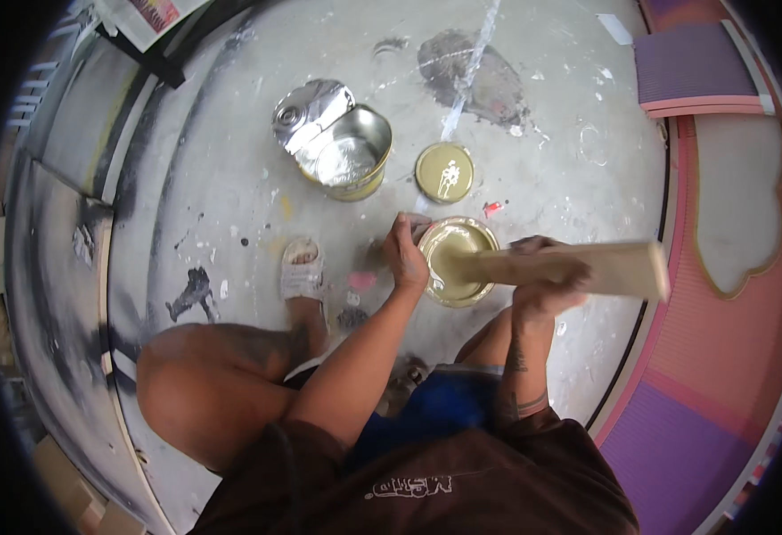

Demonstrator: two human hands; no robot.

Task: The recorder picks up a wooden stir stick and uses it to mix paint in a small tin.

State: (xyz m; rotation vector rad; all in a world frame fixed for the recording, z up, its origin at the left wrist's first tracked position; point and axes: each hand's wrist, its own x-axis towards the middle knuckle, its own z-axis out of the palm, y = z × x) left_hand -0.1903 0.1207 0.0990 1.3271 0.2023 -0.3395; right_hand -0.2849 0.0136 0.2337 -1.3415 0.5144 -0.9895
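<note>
Between my legs on the floor stands an open round can [435,287] of olive-yellow paint. My left hand [406,256] grips the can's left side, its thumb up near the rim; some of its fingers are hidden behind the can. A long flat piece of wood [625,267] slants out of the paint to the right, its lower end in the can. My right hand [547,275] is closed round the middle of this wood, above the can's right edge. Just beyond the can lies its round olive lid [445,172], with pale wet-looking marks on top.
A larger open tin [346,156] stands farther left, shiny inside, its bent-back metal lid [312,114] attached. A small red scrap [494,209] lies by the can. Pink and purple panels [712,357] line the right side. Dark stains [466,76] mark the grey floor.
</note>
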